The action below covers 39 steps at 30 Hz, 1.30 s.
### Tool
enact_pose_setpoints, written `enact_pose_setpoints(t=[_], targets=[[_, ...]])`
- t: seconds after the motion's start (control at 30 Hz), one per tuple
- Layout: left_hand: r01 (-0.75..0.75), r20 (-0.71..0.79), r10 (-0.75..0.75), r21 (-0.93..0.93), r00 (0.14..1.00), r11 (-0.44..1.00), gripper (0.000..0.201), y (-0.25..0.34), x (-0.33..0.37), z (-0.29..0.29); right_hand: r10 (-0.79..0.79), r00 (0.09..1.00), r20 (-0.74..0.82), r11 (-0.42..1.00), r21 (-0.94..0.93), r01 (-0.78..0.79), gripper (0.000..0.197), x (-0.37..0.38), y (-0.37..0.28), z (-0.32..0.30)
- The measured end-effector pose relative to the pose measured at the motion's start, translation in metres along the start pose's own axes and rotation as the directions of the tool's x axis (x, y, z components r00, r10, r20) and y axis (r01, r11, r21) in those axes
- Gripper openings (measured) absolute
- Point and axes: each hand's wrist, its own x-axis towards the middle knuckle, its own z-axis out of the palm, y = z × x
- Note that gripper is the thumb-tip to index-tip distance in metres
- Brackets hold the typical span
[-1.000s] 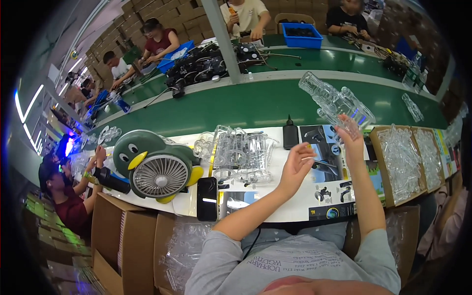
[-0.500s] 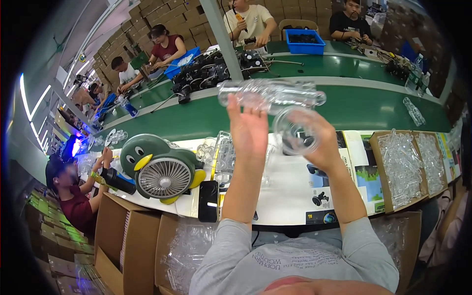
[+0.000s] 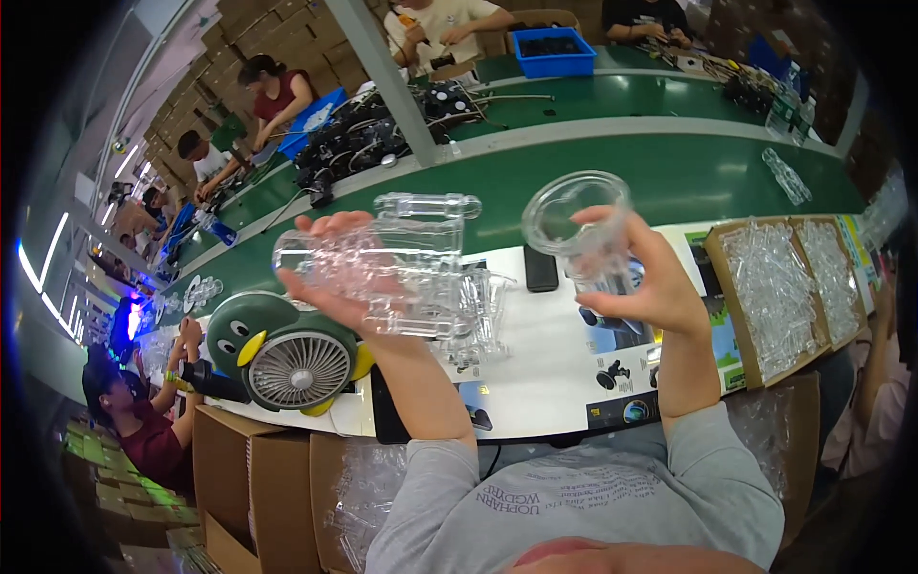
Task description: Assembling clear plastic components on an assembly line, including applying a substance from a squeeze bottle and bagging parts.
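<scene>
My left hand (image 3: 337,298) is turned palm up, its fingers and thumb around a clear plastic part with several tubes (image 3: 430,253). The tubes point to the right, above the worktop. To the right, my right hand (image 3: 665,287) grips a clear plastic flanged cup (image 3: 574,215) between thumb and fingers. Its wide round rim faces up and away from me, and the two parts are apart. Under the left-hand part, more clear plastic pieces (image 3: 486,311) lie on the white printed sheet (image 3: 535,383). A dark phone-like block (image 3: 540,269) rests near the sheet's far edge.
A green penguin-shaped fan (image 3: 287,349) stands at the left. Cardboard trays of clear parts (image 3: 775,297) sit at the right. Beyond runs a green conveyor (image 3: 660,191) with a clear piece (image 3: 786,176). Open cartons (image 3: 239,469) stand below the table's near edge; co-workers sit across and left.
My hands have moved apart: the left has gone left and lower with the tubed part, the right slightly right with the cup. The head view has shifted, exposing the cup's round rim more fully.
</scene>
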Motion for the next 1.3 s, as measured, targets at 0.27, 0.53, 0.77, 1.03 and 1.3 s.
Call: enact_pose_setpoints(t=[0.27, 0.53, 0.77, 1.03, 1.3], targets=[[-0.016, 0.131, 0.014, 0.016, 0.991, 1.0, 0.059, -0.006, -0.001, -0.003, 0.157, 0.972, 0.172, 0.965, -0.236, -0.114, 0.07, 0.001, 0.003, 0.013], [0.078, 0.187, -0.08, 0.017, 0.979, 0.997, 0.059, -0.017, -0.008, -0.001, 0.071, 0.981, 0.179, 0.924, -0.383, 0.003, 0.069, -0.002, 0.01, 0.024], [0.104, 0.198, -0.108, 0.029, 0.974, 0.994, 0.065, -0.018, -0.008, -0.005, 0.055, 0.984, 0.17, 0.895, -0.446, 0.027, 0.069, -0.003, 0.012, 0.026], [0.128, 0.218, -0.133, 0.036, 0.967, 0.991, 0.065, -0.018, -0.009, -0.005, 0.0, 0.988, 0.155, 0.882, -0.466, 0.073, 0.07, -0.004, 0.013, 0.029], [0.144, 0.209, -0.134, -0.033, 0.969, 0.989, 0.066, -0.017, -0.01, -0.002, -0.045, 0.988, 0.15, 0.872, -0.477, 0.113, 0.072, -0.004, 0.01, 0.029]])
